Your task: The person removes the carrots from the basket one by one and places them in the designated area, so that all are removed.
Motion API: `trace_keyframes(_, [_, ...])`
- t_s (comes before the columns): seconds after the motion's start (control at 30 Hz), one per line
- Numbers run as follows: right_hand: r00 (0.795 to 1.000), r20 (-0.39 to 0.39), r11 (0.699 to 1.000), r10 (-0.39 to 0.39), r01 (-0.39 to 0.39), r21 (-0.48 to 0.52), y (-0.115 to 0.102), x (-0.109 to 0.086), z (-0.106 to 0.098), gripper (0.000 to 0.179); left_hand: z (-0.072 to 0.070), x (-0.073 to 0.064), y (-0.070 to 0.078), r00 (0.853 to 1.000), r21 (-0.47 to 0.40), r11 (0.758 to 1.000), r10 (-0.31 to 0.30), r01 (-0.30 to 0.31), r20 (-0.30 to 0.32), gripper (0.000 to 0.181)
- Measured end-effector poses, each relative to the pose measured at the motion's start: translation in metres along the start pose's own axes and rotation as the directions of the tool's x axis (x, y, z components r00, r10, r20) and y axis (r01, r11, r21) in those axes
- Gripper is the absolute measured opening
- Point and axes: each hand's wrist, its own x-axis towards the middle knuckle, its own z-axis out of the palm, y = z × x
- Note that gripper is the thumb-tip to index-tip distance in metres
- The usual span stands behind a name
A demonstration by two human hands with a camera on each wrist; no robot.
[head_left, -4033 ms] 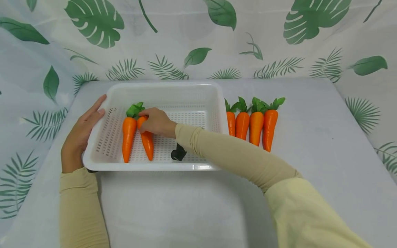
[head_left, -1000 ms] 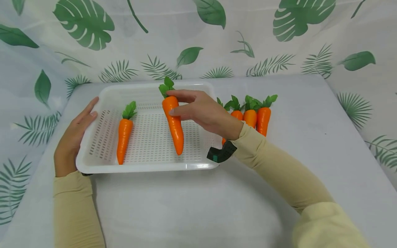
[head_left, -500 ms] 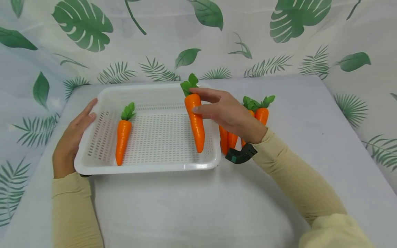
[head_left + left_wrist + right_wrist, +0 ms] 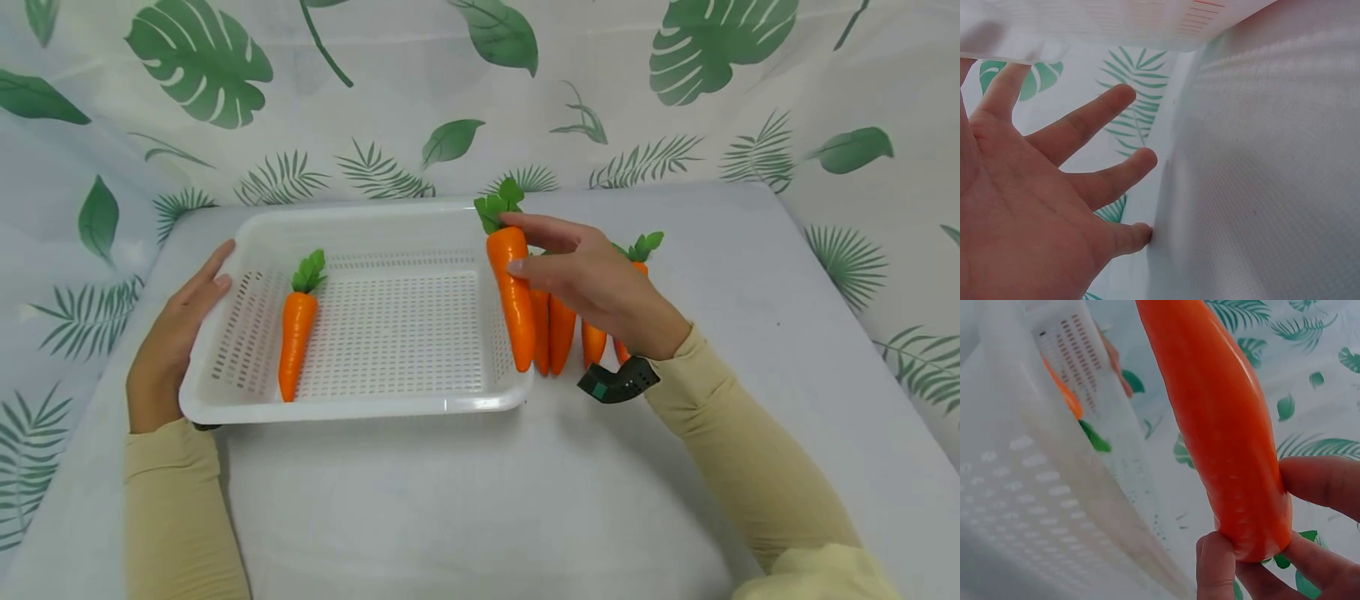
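My right hand [image 4: 592, 271] pinches an orange carrot [image 4: 514, 296] with a green leafy top near its thick end. The carrot hangs over the right rim of a white plastic basket [image 4: 337, 408]; in the right wrist view this carrot [image 4: 1222, 425] shows large between thumb and fingers. A second carrot [image 4: 297, 337] lies inside the basket at the left. My left hand [image 4: 176, 333] rests against the basket's left side, and in the left wrist view the fingers of this left hand [image 4: 1041, 187] are spread and straight under the rim.
Several more carrots [image 4: 562, 333] lie side by side on the white table just right of the basket, partly hidden behind my right hand. A leaf-print cloth [image 4: 450, 83] forms the backdrop. A black device [image 4: 618, 381] is strapped at my right wrist.
The right hand has lifted a carrot from beside the other one in the basket and carried it rightward to the right rim. The left hand stays at the basket's left side.
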Motion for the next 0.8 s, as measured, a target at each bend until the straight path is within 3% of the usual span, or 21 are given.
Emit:
trace_keyframes(0.37, [0.997, -0.074, 1.000, 0.023, -0.022, 0.010, 0.007, -0.018, -0.025, 0.059, -0.001, 0.001, -0.002, 1.000, -0.003, 1.000, 0.011, -0.011, 0.011, 0.057])
trace_keyframes(0.53, [0.992, -0.117, 0.999, 0.043, -0.042, 0.014, 0.010, -0.027, -0.042, 0.060, 0.000, 0.000, 0.001, 1.000, 0.003, 1.000, -0.009, 0.009, -0.001, 0.058])
trace_keyframes(0.8, [0.987, -0.146, 0.998, 0.067, -0.068, -0.001, 0.016, -0.043, -0.070, 0.062, 0.000, 0.000, 0.000, 1.000, -0.009, 1.000, 0.013, -0.013, 0.017, 0.058])
